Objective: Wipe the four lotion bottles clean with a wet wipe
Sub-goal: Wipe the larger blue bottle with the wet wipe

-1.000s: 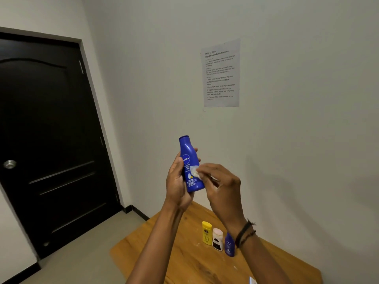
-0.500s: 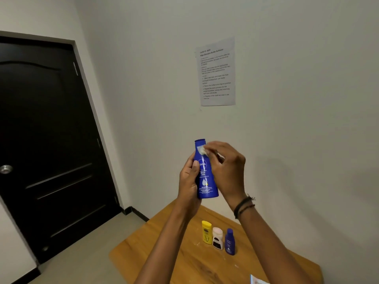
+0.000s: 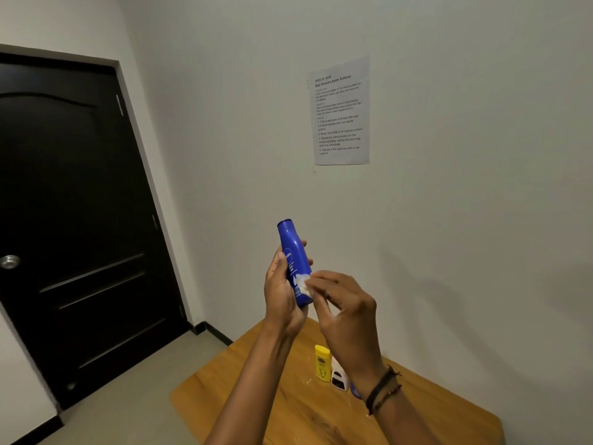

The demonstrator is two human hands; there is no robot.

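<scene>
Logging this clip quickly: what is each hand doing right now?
Left hand: closed around the blue Nivea lotion bottle, held up off the table.
Right hand: fingers pinching the white wet wipe against the bottle's lower label.

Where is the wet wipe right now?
In the head view, the wet wipe is pinched in the right hand, pressed against the lower part of the blue bottle that the left hand holds up above the table.
</scene>
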